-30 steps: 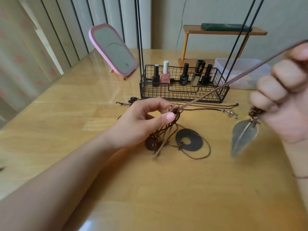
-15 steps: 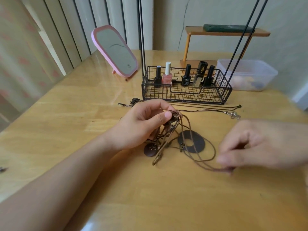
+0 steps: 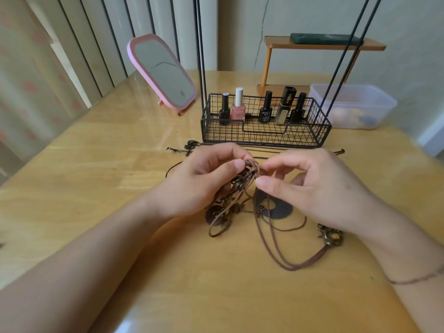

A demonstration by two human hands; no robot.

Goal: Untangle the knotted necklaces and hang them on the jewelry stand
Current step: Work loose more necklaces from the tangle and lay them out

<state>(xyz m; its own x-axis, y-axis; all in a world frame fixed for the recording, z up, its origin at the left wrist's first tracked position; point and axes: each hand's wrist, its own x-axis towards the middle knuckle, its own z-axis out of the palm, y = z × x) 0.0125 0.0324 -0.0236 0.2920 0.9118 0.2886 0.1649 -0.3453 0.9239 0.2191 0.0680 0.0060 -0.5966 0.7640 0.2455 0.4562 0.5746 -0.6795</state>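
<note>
A knot of brown cord necklaces [image 3: 249,170] is held just above the wooden table [image 3: 96,188]. My left hand [image 3: 199,183] grips the knot between thumb and fingers. My right hand [image 3: 310,186] pinches the cords at the knot's right side. Loose cord loops [image 3: 276,251] trail onto the table toward a bronze clasp [image 3: 330,236]. A dark ring pendant [image 3: 276,207] and a round brown pendant [image 3: 213,216] lie under the hands. The black wire jewelry stand [image 3: 264,138] stands behind, its thin rods [image 3: 201,56] rising out of view.
Several nail polish bottles [image 3: 239,105] sit in the stand's basket. A pink mirror [image 3: 163,70] leans at the back left. A clear plastic box [image 3: 353,105] and a small wooden shelf [image 3: 324,44] are at the back right. More thin black necklaces [image 3: 189,146] lie before the basket.
My right hand let down the cord it had pulled up high with the leaf pendant, laid it on the table, then came back to pinch the knot. My left hand stayed on the knot.
</note>
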